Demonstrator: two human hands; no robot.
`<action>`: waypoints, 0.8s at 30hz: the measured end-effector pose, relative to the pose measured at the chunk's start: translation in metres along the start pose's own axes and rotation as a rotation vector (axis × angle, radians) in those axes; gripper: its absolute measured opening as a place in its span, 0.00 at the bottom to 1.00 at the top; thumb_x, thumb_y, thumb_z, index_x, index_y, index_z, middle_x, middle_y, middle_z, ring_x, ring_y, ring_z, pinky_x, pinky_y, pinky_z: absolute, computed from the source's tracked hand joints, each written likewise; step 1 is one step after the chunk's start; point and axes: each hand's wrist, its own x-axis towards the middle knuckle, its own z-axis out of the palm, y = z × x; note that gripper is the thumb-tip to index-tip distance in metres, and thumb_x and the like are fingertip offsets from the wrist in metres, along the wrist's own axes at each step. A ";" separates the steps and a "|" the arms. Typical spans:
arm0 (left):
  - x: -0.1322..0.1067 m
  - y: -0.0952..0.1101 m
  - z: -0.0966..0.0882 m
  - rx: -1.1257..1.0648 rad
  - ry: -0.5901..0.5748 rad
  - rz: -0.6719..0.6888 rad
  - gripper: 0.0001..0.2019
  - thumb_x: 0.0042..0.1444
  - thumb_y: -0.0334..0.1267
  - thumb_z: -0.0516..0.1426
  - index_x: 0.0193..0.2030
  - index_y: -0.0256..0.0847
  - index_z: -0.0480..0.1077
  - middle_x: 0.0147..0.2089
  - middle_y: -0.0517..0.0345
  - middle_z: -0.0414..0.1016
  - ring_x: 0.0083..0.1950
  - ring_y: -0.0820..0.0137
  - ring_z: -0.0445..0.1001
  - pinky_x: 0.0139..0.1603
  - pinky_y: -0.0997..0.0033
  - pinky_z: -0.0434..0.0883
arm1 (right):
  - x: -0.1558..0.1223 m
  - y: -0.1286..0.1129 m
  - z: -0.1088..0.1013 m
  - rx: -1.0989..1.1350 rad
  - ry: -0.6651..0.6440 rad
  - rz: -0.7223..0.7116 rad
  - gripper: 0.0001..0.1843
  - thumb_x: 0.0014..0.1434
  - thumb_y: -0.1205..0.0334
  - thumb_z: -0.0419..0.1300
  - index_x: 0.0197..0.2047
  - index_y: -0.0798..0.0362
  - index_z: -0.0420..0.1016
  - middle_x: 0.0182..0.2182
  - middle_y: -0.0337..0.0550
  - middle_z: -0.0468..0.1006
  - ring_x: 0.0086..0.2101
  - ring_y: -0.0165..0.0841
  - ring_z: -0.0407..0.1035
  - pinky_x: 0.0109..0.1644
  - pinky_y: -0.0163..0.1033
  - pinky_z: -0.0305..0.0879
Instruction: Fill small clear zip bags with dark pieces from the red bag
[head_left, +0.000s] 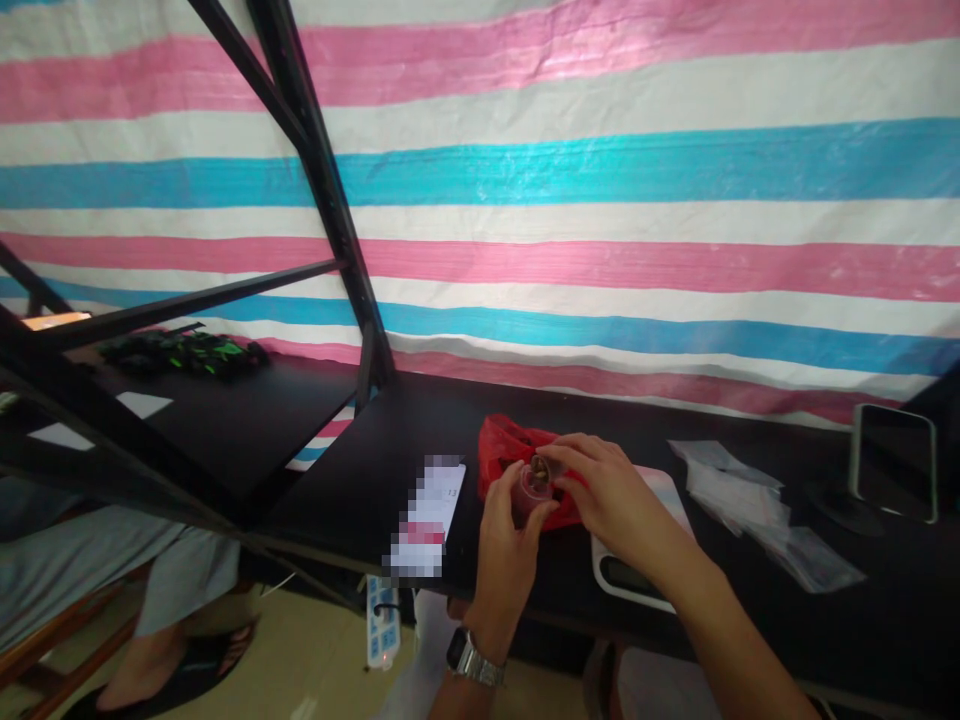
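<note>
My left hand (504, 520), with a metal-banded watch (474, 658) on the wrist, is closed round a small clear plastic cup (534, 487). At the cup's mouth, my right hand (592, 475) pinches a small round piece (540, 466) with something brown in it; its kind is too small to make out. Behind and below both hands lies a crumpled red plastic bag (501, 445). My right forearm passes over a white digital scale (664, 490) and hides part of it.
Left of my hands a phone (431, 525) lies on the black table (442, 405). Clear plastic bags (739, 495) and a framed device on a stand (895, 462) are at right. A power strip (383, 622) hangs below. Another person's leg (187, 580) is at left, under a black metal frame (330, 200).
</note>
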 end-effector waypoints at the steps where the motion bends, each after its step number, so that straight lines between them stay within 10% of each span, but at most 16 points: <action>1: 0.000 0.000 -0.001 0.004 -0.006 -0.003 0.22 0.62 0.40 0.65 0.63 0.47 0.74 0.62 0.48 0.81 0.63 0.56 0.80 0.66 0.51 0.75 | 0.000 -0.002 -0.001 -0.012 -0.014 -0.020 0.24 0.67 0.76 0.57 0.60 0.48 0.81 0.57 0.51 0.81 0.55 0.44 0.74 0.62 0.52 0.68; 15: -0.006 0.003 -0.010 0.001 0.058 -0.023 0.20 0.63 0.42 0.64 0.62 0.46 0.74 0.61 0.48 0.81 0.62 0.57 0.79 0.65 0.53 0.74 | 0.001 0.005 0.008 -0.019 0.099 -0.043 0.28 0.67 0.77 0.52 0.63 0.46 0.79 0.59 0.51 0.77 0.57 0.43 0.72 0.63 0.50 0.70; 24: -0.016 -0.004 -0.013 -0.039 0.152 -0.082 0.22 0.63 0.49 0.65 0.60 0.44 0.73 0.58 0.48 0.81 0.61 0.56 0.79 0.66 0.50 0.73 | 0.015 0.004 0.037 -0.269 -0.163 0.100 0.23 0.64 0.76 0.61 0.58 0.48 0.82 0.55 0.52 0.81 0.55 0.48 0.67 0.56 0.51 0.59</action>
